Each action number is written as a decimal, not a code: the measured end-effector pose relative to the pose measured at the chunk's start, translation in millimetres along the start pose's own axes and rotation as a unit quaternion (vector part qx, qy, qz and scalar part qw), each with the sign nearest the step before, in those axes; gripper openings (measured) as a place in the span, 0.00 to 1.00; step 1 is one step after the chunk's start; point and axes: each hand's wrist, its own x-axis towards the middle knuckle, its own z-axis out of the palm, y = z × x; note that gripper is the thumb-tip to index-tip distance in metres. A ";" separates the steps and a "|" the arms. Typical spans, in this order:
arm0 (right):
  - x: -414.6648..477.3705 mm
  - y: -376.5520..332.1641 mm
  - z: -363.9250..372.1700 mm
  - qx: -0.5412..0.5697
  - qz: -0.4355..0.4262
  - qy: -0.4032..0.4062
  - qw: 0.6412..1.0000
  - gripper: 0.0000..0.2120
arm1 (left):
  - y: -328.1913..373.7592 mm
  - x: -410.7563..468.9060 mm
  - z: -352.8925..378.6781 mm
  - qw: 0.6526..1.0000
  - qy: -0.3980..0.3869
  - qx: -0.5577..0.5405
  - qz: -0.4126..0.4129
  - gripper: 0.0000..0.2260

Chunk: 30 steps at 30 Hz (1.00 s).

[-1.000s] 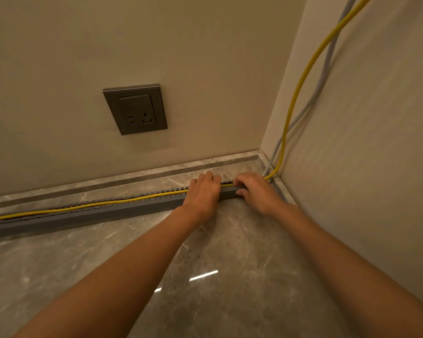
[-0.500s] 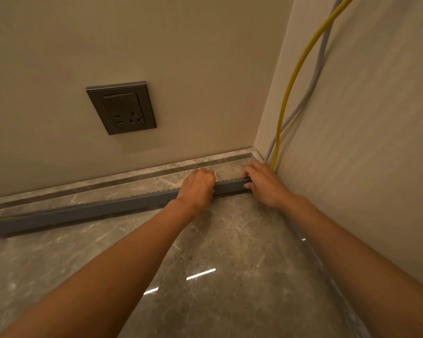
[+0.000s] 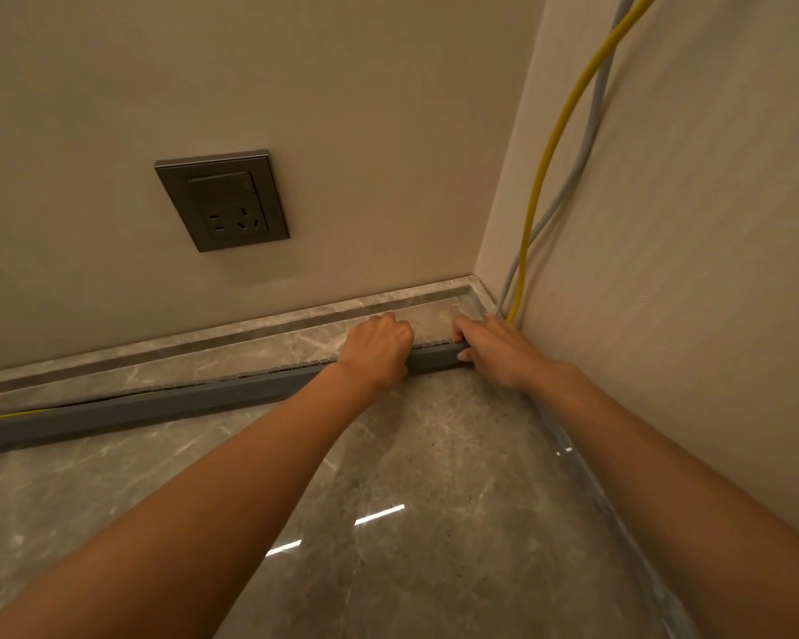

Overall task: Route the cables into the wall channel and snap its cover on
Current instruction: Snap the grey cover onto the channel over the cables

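Seemingly the routing is nearly done: the grey channel (image 3: 158,403) crosses mid-frame from left edge to centre right, with the yellow cable (image 3: 545,168) and grey cable (image 3: 591,126) dropping in at right. Both the left hand (image 3: 379,348) and right hand (image 3: 494,350) curl over its right end; no cover shows.

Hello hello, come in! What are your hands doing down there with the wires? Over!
Both gripping: left hand, right hand, on the grey channel near the corner. Corner: yellow cable and grey cable drop behind the right hand. Nothing blocking.

Grey channel (image 3: 158,403) — on floor (yellow cable (image 3: 537,182) within).
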 end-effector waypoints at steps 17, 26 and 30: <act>-7.8 -1.4 5.9 -0.030 -0.013 0.023 0.999 0.08 | 9.2 -0.9 3.1 0.999 0.001 0.016 0.035 0.15; -6.2 -1.7 -1.5 -0.015 -0.015 -0.019 1.000 0.05 | 17.3 -4.5 16.0 0.996 0.029 0.050 0.064 0.19; -5.3 -0.9 -3.7 0.027 -0.015 -0.019 0.999 0.08 | 20.3 -3.0 19.3 0.994 0.033 0.075 0.077 0.16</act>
